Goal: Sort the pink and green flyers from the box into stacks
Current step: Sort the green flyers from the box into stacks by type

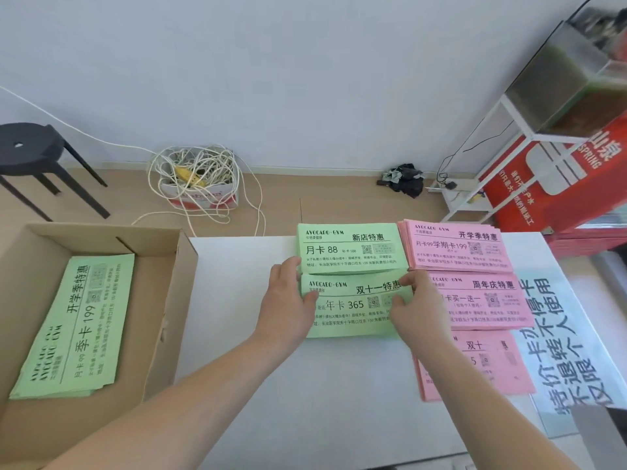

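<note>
An open cardboard box [169, 300] stands at the left with a stack of green flyers [74, 327] lying inside it. On the white table [322, 401] are two green stacks and three pink ones. The far green stack [349, 247] lies beside the far pink stack [454, 247]. My left hand [288, 300] grips the left edge of the near green stack [353, 310], while my right hand [417, 307] pinches its right edge. Right of it lies the middle pink stack [485, 300], and the near pink stack [485, 364] is partly hidden by my right forearm.
A printed white sheet [570, 337] lies at the table's right edge. On the floor beyond are a black stool [37, 154], a small box of tangled white cable [196, 181], a dark bundle [403, 179], a white metal rack [509, 130] and a red carton [559, 178].
</note>
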{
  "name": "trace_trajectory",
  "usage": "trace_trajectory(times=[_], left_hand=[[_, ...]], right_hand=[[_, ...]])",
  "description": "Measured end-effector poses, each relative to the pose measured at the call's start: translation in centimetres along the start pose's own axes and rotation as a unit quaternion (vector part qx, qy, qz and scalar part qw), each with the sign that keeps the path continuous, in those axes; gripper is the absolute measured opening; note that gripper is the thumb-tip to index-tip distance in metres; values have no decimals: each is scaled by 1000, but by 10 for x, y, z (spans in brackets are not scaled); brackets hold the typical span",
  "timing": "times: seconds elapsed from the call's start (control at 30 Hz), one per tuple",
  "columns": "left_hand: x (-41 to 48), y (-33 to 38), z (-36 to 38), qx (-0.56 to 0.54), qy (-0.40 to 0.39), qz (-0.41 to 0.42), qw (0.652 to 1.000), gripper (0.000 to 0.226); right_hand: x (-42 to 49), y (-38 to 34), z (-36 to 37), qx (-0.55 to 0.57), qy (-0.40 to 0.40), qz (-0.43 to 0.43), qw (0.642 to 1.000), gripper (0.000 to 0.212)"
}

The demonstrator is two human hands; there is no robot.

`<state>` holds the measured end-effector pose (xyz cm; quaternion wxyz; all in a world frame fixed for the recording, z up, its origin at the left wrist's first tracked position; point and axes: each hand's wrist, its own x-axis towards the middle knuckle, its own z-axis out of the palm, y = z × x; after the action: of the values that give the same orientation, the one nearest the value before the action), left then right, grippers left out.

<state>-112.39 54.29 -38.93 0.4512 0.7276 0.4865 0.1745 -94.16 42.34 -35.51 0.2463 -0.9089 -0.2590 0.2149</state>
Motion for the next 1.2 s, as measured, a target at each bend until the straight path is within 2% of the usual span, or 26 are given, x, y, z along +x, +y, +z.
trace_trajectory(times=[0.17, 0.23, 0.33, 0.43, 0.5, 0.63, 0.87, 0.97, 1.2], left_hand=[[-14, -6, -11, 99, -4, 60, 993, 58], [-24, -11, -15, 132, -25, 64, 989, 65], [-32, -18, -11, 195, -89, 40, 976, 88], [-32, -21, -2, 236, -109, 44, 965, 97], [-29, -22, 1, 253, -108, 56, 960, 96], [-24, -22, 2, 262, -110, 58, 957, 94], [-30, -25, 7, 227, -103, 54, 967, 83], [-34, -26, 9, 230, -108, 48, 966, 85], [-31, -26, 10, 250, -105, 57, 961, 75]], right_hand=[[-14, 4, -2, -63, -24, -63, 996, 43], [-24, 4, -4, -113, -61, -89, 988, 50], [-26, 3, -3, -255, -135, -78, 954, 71], [-21, 3, 0, -328, -131, -85, 932, 76], [-16, 3, 0, -335, -127, -78, 930, 74], [-10, 3, -1, -329, -137, -57, 933, 85], [-9, 3, 0, -308, -143, -25, 940, 96], [-10, 4, 4, -311, -146, -29, 939, 92], [-15, 9, 4, -303, -128, -44, 943, 76]])
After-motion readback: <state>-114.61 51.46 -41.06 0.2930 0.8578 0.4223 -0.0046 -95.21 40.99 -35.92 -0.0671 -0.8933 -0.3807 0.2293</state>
